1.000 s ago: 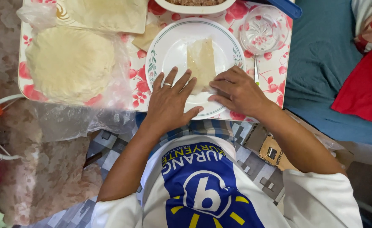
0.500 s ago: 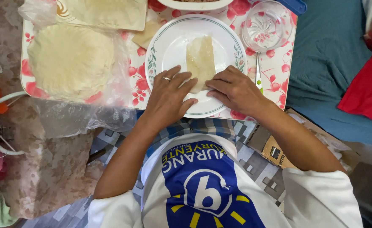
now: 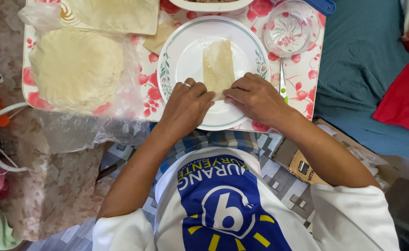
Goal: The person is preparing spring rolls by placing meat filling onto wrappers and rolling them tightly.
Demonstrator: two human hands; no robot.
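Both hands slid inward: left hand [image 3: 186, 104] and right hand [image 3: 255, 97] pinch the wrapper's [image 3: 218, 65] near end, long axis pointing away on the plate [image 3: 181, 51].

Setting: floral red-and-white desk [image 3: 306, 79]; teal bedsheet [image 3: 362, 60] with red cushion [image 3: 404, 93] at right; patterned beige floor covering [image 3: 51, 186] at left; even daylight.

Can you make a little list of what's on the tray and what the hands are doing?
left hand: pressing the near end of the wrapper
right hand: pressing the same end
wrapper: folded into a strip, on the plate
plate: white, on flowered tray
wrapper stack: round, in plastic, left of plate
glass bowl: right of plate
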